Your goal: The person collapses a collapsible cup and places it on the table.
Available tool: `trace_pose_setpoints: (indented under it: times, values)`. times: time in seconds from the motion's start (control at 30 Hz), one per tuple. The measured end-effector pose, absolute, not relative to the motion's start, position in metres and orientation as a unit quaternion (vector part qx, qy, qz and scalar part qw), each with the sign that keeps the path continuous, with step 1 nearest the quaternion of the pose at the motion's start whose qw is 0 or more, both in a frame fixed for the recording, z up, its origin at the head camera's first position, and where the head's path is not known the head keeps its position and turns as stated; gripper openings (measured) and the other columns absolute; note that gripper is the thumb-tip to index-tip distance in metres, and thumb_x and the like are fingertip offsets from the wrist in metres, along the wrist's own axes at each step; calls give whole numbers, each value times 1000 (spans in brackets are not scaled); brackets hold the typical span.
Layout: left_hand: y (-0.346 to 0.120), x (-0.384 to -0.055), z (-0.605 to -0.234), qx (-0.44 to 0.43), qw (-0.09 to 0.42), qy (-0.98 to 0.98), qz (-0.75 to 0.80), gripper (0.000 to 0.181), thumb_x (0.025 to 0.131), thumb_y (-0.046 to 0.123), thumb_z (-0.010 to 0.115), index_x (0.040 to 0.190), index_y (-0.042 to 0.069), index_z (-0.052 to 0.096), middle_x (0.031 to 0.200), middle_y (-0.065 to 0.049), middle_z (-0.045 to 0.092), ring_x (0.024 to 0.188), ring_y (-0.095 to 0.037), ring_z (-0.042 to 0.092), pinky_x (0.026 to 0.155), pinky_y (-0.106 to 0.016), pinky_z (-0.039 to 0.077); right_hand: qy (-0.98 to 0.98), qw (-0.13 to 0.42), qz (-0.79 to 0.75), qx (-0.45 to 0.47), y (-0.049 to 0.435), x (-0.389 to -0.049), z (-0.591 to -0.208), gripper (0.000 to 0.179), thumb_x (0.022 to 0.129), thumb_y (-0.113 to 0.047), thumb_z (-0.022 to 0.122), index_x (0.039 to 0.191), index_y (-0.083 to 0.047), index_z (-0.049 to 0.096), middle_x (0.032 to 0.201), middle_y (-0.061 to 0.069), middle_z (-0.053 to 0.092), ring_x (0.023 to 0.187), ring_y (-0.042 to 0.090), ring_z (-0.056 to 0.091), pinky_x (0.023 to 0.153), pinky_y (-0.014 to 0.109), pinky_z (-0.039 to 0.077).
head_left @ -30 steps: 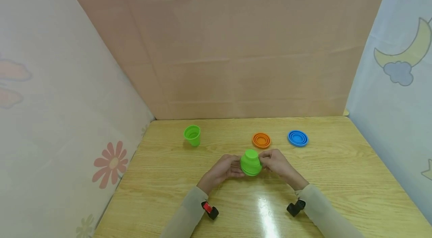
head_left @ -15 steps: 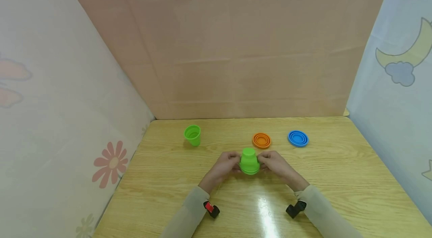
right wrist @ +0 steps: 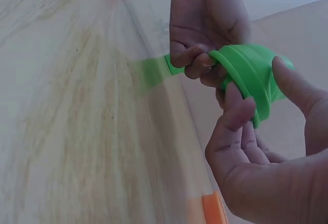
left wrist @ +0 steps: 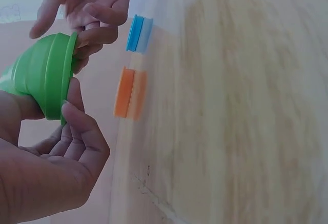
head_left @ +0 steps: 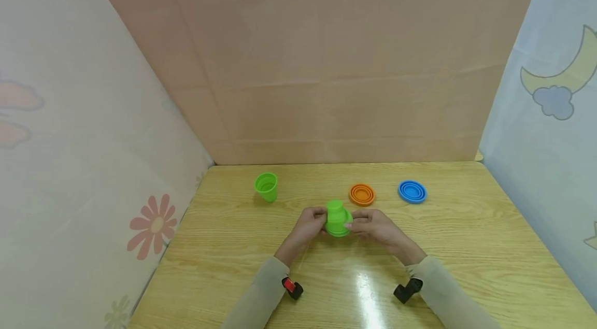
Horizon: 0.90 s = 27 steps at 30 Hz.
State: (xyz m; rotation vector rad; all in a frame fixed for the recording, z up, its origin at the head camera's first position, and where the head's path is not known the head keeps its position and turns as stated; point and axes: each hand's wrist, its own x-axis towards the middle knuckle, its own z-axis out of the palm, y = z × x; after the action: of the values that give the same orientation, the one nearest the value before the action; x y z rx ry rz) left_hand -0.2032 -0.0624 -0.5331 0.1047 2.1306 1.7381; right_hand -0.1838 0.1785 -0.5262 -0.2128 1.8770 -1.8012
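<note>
A green collapsible cup is held bottom up above the table, in front of the body. Its stepped wall is partly drawn out and looks uneven on the right side. My left hand grips it from the left, with curled fingers at the rim in the left wrist view. From the right, my right hand holds the cup, fingers under the rim and thumb on the wall in the right wrist view. The inside of the cup is hidden in the head view.
A second green cup, drawn out and mouth up, stands at the back left of the wooden table. Behind the hands lie a flat orange collapsed cup and, farther right, a flat blue one. A brown backdrop rises behind.
Both hands have shifted the held cup slightly left and away from the body. It leans differently, and the right thumb now shows on its wall. The other cups stay put.
</note>
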Motion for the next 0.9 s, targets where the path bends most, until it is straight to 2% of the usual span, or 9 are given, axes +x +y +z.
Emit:
trace_pose_setpoints:
  times: [0.3,0.57,0.73,0.9]
  values:
    - [-59,-203,-534,51,175,778,602,40,107,19,56,135,-8,64,116,-20,77,87,-14,71,73,-29,63,693,257,-671,-56,173,-183,-527,53,98,-21,76,138,8,58,101,-7,81,91,10,71,76,24,57]
    - [-56,-203,-535,45,183,775,603,37,106,22,60,132,-4,68,117,-17,77,87,-14,71,73,-28,62,703,245,-666,-37,171,-184,-531,42,95,-17,78,127,5,64,86,-10,77,69,5,54,59,18,46]
    - [-58,-202,-535,42,209,758,616,34,107,26,60,127,1,71,113,-12,77,86,-14,69,74,-28,60,708,235,-665,-34,172,-183,-530,44,94,-17,79,129,6,63,87,-8,76,72,8,57,60,20,46]
    - [-66,-202,-534,65,257,726,635,34,106,23,60,132,4,69,115,-8,73,91,-15,68,81,-28,61,707,227,-669,-23,174,-182,-530,47,93,-17,78,131,7,62,93,-5,75,83,13,67,69,25,55]
